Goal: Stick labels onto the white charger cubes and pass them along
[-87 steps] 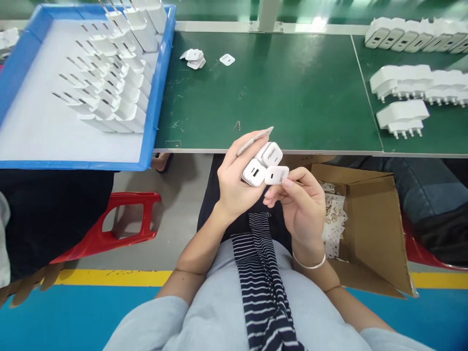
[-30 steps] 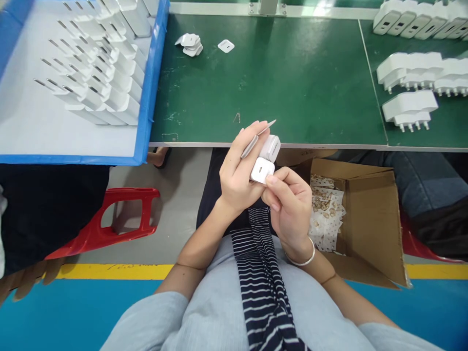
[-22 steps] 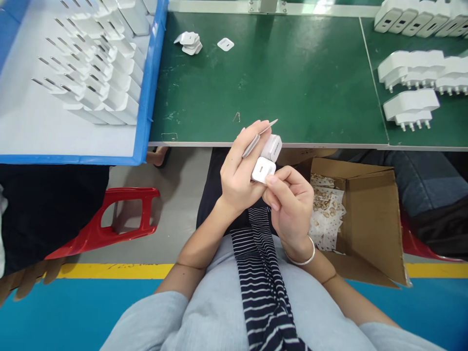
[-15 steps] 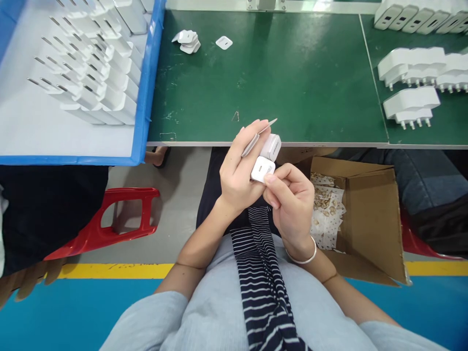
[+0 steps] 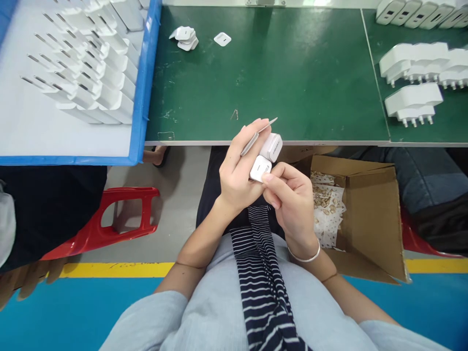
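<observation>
My left hand (image 5: 237, 171) is closed around a white charger (image 5: 259, 166) whose face with a narrow port slot points toward me. Behind it, a second white block (image 5: 272, 146) with small dark print sticks out past the fingers; whether the two are joined I cannot tell. Thin white plates (image 5: 250, 145) are tucked between the fingers of the same hand. With thumb and forefinger, my right hand (image 5: 292, 197) pinches at the lower right corner of the charger's face. Both hands are in front of the table edge, over my lap.
On the green table (image 5: 292, 97) lie a small pile of white plates (image 5: 185, 38) and a single plate (image 5: 222, 39). A blue-rimmed tray (image 5: 141, 97) of plug chargers stands left. Several chargers (image 5: 413, 102) line the right. Below is an open cardboard box (image 5: 373, 219); a red stool (image 5: 146, 209) stands left.
The view has shifted slightly. The charger's face has moved a little to the left, and my right thumb has followed it. Both hands keep their hold.
</observation>
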`<action>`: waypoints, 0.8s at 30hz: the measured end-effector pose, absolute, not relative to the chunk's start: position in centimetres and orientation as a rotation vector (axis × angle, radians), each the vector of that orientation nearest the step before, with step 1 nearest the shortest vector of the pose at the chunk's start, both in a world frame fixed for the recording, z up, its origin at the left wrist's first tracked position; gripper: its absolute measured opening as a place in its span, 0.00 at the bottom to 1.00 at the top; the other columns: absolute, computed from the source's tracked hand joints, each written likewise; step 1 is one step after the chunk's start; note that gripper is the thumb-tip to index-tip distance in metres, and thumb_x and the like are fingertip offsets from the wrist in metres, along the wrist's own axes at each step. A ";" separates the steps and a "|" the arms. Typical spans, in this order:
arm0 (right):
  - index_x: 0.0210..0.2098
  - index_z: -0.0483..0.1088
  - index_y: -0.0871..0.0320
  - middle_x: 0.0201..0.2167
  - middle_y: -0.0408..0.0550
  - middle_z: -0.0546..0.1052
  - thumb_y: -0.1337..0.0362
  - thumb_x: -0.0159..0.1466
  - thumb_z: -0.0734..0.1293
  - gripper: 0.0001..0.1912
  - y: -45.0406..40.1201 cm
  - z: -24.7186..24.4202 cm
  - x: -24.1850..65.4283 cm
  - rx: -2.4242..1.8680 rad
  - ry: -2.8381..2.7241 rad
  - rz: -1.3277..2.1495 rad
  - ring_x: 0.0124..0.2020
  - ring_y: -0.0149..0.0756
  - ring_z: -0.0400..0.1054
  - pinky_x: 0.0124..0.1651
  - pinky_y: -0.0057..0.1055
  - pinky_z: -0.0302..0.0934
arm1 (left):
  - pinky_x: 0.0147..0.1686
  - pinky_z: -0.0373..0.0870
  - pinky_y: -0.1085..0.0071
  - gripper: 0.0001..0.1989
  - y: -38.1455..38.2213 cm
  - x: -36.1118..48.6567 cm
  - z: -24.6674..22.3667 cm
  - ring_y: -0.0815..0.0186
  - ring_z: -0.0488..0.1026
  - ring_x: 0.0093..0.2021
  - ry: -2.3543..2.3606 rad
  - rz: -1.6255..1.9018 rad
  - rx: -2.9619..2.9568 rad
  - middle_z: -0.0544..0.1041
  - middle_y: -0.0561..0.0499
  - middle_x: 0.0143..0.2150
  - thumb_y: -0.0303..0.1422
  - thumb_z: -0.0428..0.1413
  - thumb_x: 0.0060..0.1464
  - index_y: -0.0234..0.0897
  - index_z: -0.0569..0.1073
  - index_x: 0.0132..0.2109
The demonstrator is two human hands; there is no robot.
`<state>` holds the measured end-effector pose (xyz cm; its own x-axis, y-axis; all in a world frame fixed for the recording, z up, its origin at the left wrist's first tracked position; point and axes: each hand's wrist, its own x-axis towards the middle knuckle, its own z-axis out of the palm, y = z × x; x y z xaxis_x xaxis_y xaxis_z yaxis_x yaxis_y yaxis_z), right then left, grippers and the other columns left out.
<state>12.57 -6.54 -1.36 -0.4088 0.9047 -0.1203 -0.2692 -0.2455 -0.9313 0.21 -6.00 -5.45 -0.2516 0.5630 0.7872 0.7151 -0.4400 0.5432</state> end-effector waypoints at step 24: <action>0.23 0.59 0.56 0.19 0.34 0.61 0.56 0.61 0.76 0.23 -5.4 -3.2 12.2 -0.919 -1.166 1.596 0.20 0.23 0.50 0.23 0.24 0.48 | 0.56 0.79 0.52 0.18 -5.8 0.0 -5.7 0.55 0.76 0.59 -1.635 -1.877 -2.017 0.78 0.49 0.59 0.45 0.53 0.67 0.51 0.72 0.60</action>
<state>12.20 -5.42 -3.22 -0.2924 0.9552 -0.0460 -0.2460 -0.1217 -0.9616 -0.03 -5.80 -5.65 -0.2063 0.6783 0.7052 0.6054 -0.4777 0.6366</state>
